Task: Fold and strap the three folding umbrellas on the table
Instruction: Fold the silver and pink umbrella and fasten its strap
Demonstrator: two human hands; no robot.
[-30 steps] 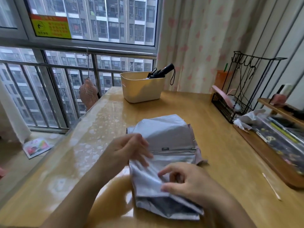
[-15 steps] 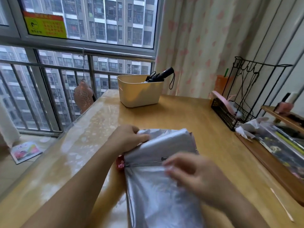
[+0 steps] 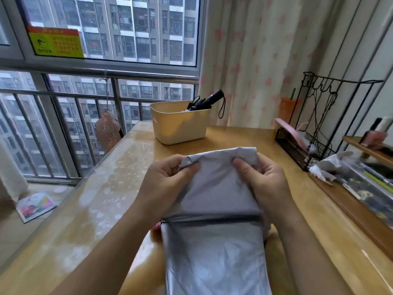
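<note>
A silver-grey umbrella [image 3: 214, 241], its smooth, shiny canopy cloth lightly creased, is held at the centre of the frame above a glossy wooden worktop [image 3: 240, 139]. The far edge of the cloth is pinched by the left hand [image 3: 168, 182] and the right hand [image 3: 263, 182], the fingers [image 3: 242, 167] of each closed on a bunched corner. A dark rib is seen crossing the cloth below the hands, and the canopy runs down to the lower edge of the frame.

At the upper centre, a cream plastic bin [image 3: 180, 124] with rounded corners is stood on the worktop; a folded black umbrella [image 3: 207, 101] is propped in it, its wrist loop hanging over the rim. A black wire rack [image 3: 314, 135] is seen at the right, against a pale curtain [image 3: 265, 50] printed with pink shapes. A yellow and red sticker [image 3: 56, 42] is fixed to the window at the upper left; its writing cannot be read.
</note>
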